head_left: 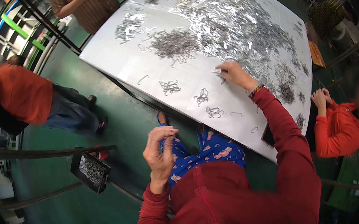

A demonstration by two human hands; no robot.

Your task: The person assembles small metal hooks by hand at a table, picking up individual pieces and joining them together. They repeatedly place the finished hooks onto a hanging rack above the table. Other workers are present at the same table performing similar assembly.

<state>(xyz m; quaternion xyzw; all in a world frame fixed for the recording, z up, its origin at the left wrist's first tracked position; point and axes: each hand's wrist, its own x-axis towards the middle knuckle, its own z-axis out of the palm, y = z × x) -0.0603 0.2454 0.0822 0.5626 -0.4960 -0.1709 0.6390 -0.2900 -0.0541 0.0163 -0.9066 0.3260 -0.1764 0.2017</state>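
Note:
My right hand (pixel 236 75) reaches over the white-covered table (pixel 152 101), thumb and fingers pinched on small silvery metal pieces (pixel 217 71). Just beyond it spreads a broad heap of shiny metal pieces (pixel 227 28). My left hand (pixel 158 155) is raised in front of my body, short of the table edge. Its fingers curl loosely, the thumb stands a little apart, and nothing shows between them. Between my hands and the heap lie little clusters of bent wire hooks: one cluster (pixel 169 87) at left, another (pixel 201 97) in the middle, a third (pixel 214 112) nearer me.
A darker hook pile (pixel 174 44) lies left of the heap. A dark flat phone-like object (pixel 268 135) rests at the near edge. Co-workers stand around: an orange sleeve (pixel 338 128) at right, a person in orange (pixel 24 91) at left. A black crate (pixel 90 171) of metal pieces stands lower left.

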